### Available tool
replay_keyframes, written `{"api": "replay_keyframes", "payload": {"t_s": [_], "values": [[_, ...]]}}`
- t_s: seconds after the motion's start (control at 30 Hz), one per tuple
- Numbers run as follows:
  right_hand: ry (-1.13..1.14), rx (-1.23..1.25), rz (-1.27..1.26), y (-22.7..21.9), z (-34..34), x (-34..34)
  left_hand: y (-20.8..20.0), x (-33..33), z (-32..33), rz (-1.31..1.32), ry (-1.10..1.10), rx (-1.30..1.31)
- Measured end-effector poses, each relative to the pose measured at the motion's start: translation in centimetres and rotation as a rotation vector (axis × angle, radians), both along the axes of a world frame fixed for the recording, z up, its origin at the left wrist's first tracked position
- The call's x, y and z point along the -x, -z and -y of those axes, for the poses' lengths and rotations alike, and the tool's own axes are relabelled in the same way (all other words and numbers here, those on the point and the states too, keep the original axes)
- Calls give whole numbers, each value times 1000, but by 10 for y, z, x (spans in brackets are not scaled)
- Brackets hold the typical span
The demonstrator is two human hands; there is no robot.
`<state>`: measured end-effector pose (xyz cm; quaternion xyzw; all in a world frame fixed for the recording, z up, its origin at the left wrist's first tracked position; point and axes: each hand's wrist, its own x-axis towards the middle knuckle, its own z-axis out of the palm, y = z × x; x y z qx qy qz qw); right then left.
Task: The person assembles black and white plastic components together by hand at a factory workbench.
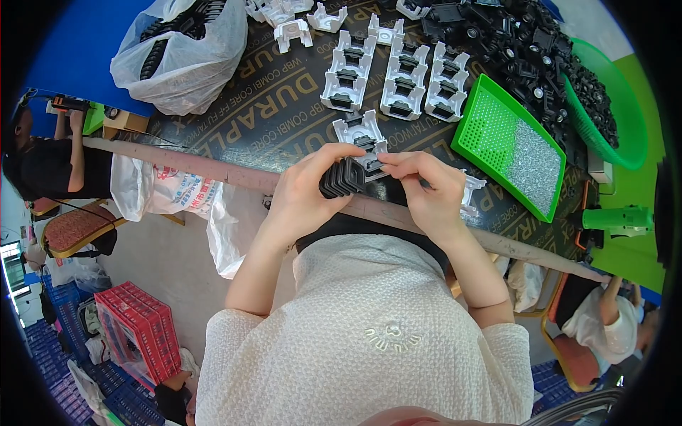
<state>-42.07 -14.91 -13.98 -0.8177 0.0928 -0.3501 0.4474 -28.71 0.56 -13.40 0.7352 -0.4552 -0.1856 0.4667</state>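
Observation:
My left hand [307, 190] is closed round a short stack of black square ribbed frames [342, 179]. Its fingertips also reach to a white plastic housing [358, 132] at the table's near edge. On the other side, my right hand [431, 186] is closed, thumb and fingertips pinched at that housing's right edge. Whether a small part sits between these fingertips is hidden. A dark piece lies inside the housing between the hands. Beyond stand three rows of joined white housings [405, 82] with black frames set in them. Another white housing [472, 193] lies partly behind my right hand.
A green perforated tray [490, 117] holds small silvery pieces. Black parts [511, 53] are heaped behind it, beside a green basket [625, 142]. A plastic bag [181, 71] of black ribbed parts stands back left. Loose white housings [293, 32] lie at the far edge. Other people sit on both sides.

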Motion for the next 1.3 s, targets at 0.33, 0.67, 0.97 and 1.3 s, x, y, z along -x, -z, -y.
{"api": "replay_keyframes", "payload": {"t_s": [0.33,0.67,0.97,1.3], "values": [[-24,-35,26,6,-5,3,1,-1,0,-4,0,6],[-24,102,12,9,-3,5,0,0,0,-4,4,28],[272,365,-188,-48,11,59,0,4,0,-6,18,17],[187,98,-471,-23,11,83,2,24,20,73,55,65]]}}
